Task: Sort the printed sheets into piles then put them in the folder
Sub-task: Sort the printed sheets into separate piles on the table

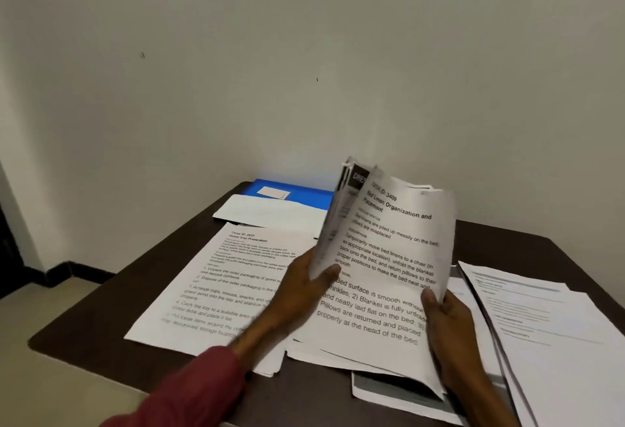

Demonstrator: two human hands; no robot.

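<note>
On the dark brown table (101, 311) in the wall corner, printed sheets lie in separate piles. The held stack (382, 291), headed "Bed Linen Organization and Placement", stands tilted up at the middle, its lower edge on loose papers. The right pile (554, 335) lies just beside it; the left pile (216, 288), headed "Guest Tray Preparation", lies flat. The blue folder (304, 195) sits at the far edge, partly under a white sheet (270, 212). The left hand (301, 288) pinches the stack's left edge, and the right hand (449, 321) grips its right edge, thumb in front.
</note>
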